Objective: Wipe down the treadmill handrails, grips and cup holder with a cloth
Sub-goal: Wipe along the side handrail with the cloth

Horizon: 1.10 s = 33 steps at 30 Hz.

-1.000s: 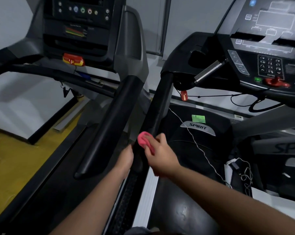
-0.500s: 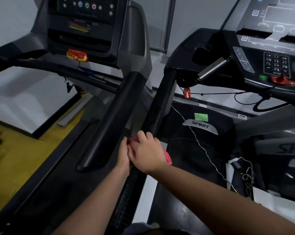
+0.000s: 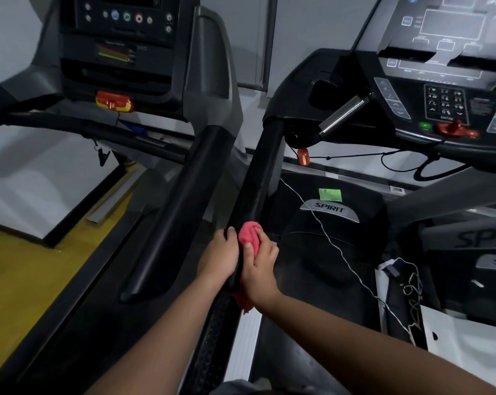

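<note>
A pink cloth (image 3: 248, 233) is wrapped against the lower end of the right treadmill's black left handrail (image 3: 262, 172). My right hand (image 3: 259, 265) grips the cloth around the rail from the right side. My left hand (image 3: 219, 259) holds the same rail from the left, thumb up beside the cloth. A tail of the cloth hangs below my right wrist. The rail runs up to the console, where a silver pulse grip (image 3: 342, 115) and a dark cup holder recess (image 3: 325, 94) sit.
The left treadmill's black handrail (image 3: 181, 212) lies close alongside, with its console (image 3: 121, 47) above. The right console (image 3: 446, 104) has a keypad and red stop knob. A white cord (image 3: 335, 246) trails over the Spirit motor cover. Yellow floor lies at left.
The cloth has shifted from under my right palm to bunch at my fingertips, slightly higher on the rail. My left hand stays on the rail. The view moved closer.
</note>
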Each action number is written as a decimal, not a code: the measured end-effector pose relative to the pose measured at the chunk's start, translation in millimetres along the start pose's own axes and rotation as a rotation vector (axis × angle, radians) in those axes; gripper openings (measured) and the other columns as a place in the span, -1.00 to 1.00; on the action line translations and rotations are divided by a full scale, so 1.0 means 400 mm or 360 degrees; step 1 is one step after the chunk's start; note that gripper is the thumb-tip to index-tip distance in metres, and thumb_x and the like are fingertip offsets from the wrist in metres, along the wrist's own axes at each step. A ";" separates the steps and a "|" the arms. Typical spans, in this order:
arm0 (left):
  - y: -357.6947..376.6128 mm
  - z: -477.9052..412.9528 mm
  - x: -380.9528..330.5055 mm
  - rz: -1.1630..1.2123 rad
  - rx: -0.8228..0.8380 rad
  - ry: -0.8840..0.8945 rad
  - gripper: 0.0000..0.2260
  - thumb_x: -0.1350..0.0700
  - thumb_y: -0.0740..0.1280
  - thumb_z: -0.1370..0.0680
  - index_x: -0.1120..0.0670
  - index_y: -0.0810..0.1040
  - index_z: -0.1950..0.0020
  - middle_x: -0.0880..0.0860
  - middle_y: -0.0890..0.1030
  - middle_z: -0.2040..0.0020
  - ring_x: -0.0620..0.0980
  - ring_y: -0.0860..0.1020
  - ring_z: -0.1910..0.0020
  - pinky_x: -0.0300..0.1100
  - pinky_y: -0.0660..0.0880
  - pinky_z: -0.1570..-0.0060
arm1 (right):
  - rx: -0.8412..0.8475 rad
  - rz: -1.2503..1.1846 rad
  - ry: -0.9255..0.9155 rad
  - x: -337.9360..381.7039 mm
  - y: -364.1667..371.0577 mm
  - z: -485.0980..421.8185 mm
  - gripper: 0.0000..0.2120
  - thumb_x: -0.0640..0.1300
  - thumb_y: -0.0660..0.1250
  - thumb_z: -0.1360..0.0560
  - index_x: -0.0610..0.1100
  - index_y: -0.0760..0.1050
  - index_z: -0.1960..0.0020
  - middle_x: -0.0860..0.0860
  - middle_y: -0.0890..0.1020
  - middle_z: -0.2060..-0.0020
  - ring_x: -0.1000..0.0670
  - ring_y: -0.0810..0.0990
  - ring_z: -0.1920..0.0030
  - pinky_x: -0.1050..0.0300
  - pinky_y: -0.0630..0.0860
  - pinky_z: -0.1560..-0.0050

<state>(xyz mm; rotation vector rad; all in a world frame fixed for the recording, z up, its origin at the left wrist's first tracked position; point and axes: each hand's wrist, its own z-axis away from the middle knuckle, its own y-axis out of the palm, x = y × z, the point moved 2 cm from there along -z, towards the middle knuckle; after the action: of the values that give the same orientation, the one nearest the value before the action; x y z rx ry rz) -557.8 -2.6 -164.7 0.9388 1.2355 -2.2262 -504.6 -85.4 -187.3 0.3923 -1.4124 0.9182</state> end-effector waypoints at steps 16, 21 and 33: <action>0.007 0.000 0.008 0.0058 -0.0048 -0.0010 -0.51 -0.23 0.05 -0.58 0.04 0.38 -0.35 0.09 0.53 -0.24 0.12 0.49 -0.21 -0.05 0.37 -0.11 | 0.0317 -0.1131 0.1041 -0.037 0.029 -0.001 -0.48 0.14 -0.06 -0.63 -0.20 0.47 -0.22 -0.18 0.62 -0.02 -0.08 0.61 0.02 0.12 0.59 0.10; 0.006 -0.008 0.019 0.0191 -0.0027 -0.0039 -0.54 -0.25 0.11 -0.55 0.03 0.43 -0.26 0.07 0.57 -0.16 0.10 0.52 -0.15 -0.02 0.42 -0.18 | 0.0105 -0.0941 0.1159 -0.003 0.044 -0.021 -0.44 0.22 -0.04 -0.59 -0.17 0.46 -0.24 -0.18 0.62 0.03 -0.12 0.62 0.06 0.07 0.60 0.14; 0.011 -0.009 0.016 0.0213 -0.0043 -0.0040 -0.58 -0.24 0.12 -0.55 0.02 0.44 -0.21 0.03 0.58 -0.07 0.07 0.54 -0.07 -0.07 0.42 -0.05 | 0.0045 -0.0891 0.1155 -0.018 0.046 -0.048 -0.36 0.34 -0.03 -0.53 -0.11 0.44 -0.30 -0.17 0.62 -0.08 -0.14 0.62 0.00 0.02 0.59 0.08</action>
<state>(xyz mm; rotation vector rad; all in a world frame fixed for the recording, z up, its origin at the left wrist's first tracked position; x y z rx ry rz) -558.1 -1.9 -173.2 0.9512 1.1538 -2.1067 -504.5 -62.4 -202.2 0.3924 -0.5737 0.5281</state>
